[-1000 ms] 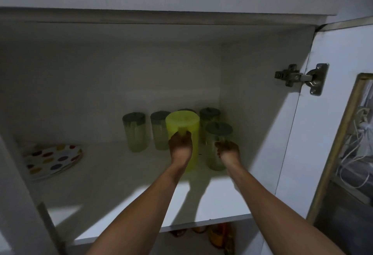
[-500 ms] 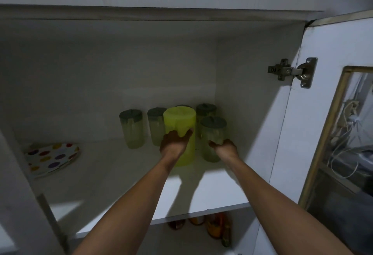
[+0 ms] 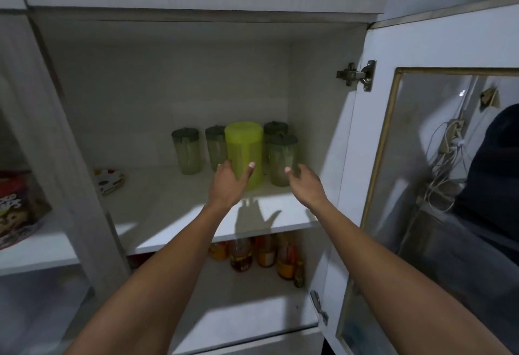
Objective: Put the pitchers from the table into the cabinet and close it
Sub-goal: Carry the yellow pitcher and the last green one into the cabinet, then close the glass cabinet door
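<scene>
In the head view, your yellow-green pitcher [image 3: 243, 155] stands upright on the upper shelf [image 3: 179, 222] of the cabinet, at the middle of the frame, among four clear pitchers with dark lids: one [image 3: 186, 151] to its left, one [image 3: 214, 145] partly behind it, one [image 3: 281, 159] just beside it on the right, and one [image 3: 275, 129] behind that. Your left hand [image 3: 229, 183] is open with fingers spread in front of the yellow-green pitcher's base; whether it touches is hard to tell. Your right hand [image 3: 304, 186] is open and empty, just before the right clear pitcher.

By my judgement the placing is done or nearly so. What is left is closing: the glass-paned door [image 3: 365, 158] at the right of the frame stands wide open.

You cannot see the table here, so whether more pitchers wait there is unknown. A spotted plate [image 3: 108, 182] at centre left is half hidden by the cabinet post. Bottles [image 3: 261, 253] on the lower shelf are dim and cut off by the shelf edge. The glass shows only murky reflections.
</scene>
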